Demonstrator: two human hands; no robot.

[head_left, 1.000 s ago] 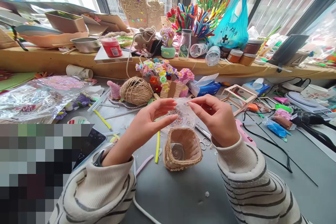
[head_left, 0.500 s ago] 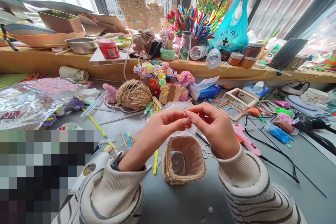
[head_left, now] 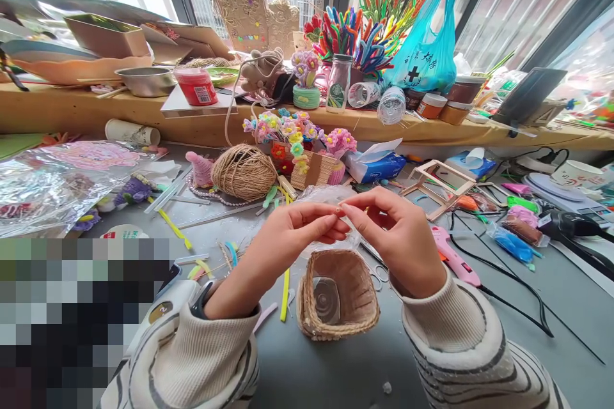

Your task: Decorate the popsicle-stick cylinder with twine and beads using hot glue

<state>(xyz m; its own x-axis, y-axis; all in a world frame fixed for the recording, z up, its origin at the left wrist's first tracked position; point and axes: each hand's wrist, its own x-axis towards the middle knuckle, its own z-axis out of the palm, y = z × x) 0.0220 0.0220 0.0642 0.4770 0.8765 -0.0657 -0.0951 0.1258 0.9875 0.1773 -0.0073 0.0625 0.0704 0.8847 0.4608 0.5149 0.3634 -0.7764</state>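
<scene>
My left hand [head_left: 292, 236] and my right hand [head_left: 396, 236] meet fingertip to fingertip above a small twine-wrapped basket [head_left: 337, 294] on the grey table [head_left: 336, 370]. Both hands pinch the top edge of a small clear plastic bag [head_left: 330, 195], which hangs between and behind them. What is inside the bag is hidden by my fingers. The basket stands open, with a pale spiral base showing inside. Scissors [head_left: 377, 268] lie just right of the basket, partly under my right hand.
A ball of jute twine [head_left: 244, 172], a pipe-cleaner flower basket [head_left: 307, 153], a blue tissue pack [head_left: 377, 165], a pink glue gun [head_left: 453, 261] with black cables, a wooden stick frame [head_left: 434, 182] and crinkled cellophane [head_left: 52, 179] surround the hands. A cluttered wooden shelf [head_left: 71, 112] runs along the back.
My hands drew together from holding the bag spread open to pinching its top with fingertips touching. The bag's contents, visible earlier, are now hidden. The view dipped slightly.
</scene>
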